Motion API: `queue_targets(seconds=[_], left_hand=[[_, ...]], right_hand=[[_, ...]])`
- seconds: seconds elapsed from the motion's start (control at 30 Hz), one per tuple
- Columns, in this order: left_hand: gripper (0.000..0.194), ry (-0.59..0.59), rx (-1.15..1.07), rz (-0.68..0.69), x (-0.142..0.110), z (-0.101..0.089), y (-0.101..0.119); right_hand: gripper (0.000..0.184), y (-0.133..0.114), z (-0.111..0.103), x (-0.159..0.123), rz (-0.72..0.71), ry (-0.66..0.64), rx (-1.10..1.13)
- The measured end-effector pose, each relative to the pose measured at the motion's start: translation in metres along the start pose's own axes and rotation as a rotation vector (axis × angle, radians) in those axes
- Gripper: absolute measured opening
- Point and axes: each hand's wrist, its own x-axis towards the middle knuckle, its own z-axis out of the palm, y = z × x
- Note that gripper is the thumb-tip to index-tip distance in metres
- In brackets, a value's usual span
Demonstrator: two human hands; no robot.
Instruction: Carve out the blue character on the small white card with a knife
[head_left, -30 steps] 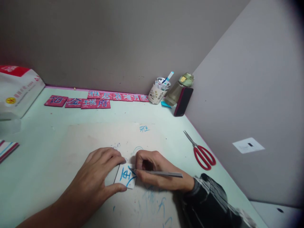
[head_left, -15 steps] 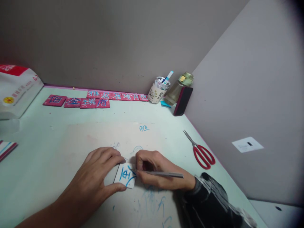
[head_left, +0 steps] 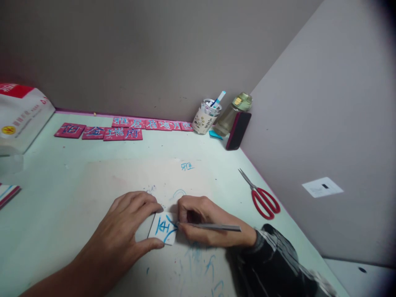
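White card [head_left: 163, 229] pinched by left hand [head_left: 121, 227], metal tool [head_left: 218, 227] by right hand [head_left: 208, 213], tip indistinct.

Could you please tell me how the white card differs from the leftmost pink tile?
The card is white, while the tile is pink. The left hand holds the card by its edges; the tile lies untouched near the back wall. The card's character lies sideways in this view; the tile's stands upright. Both are flat, four-sided pieces bearing a blue character.
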Motion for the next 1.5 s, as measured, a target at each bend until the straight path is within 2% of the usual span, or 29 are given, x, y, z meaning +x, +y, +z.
queue_targets(seconds=[1.5], left_hand=[[0.048,0.010,0.010,0.018,-0.002,0.002,-0.004]], right_hand=[[0.020,-0.002,-0.010,-0.006,-0.025,-0.090,-0.063]])
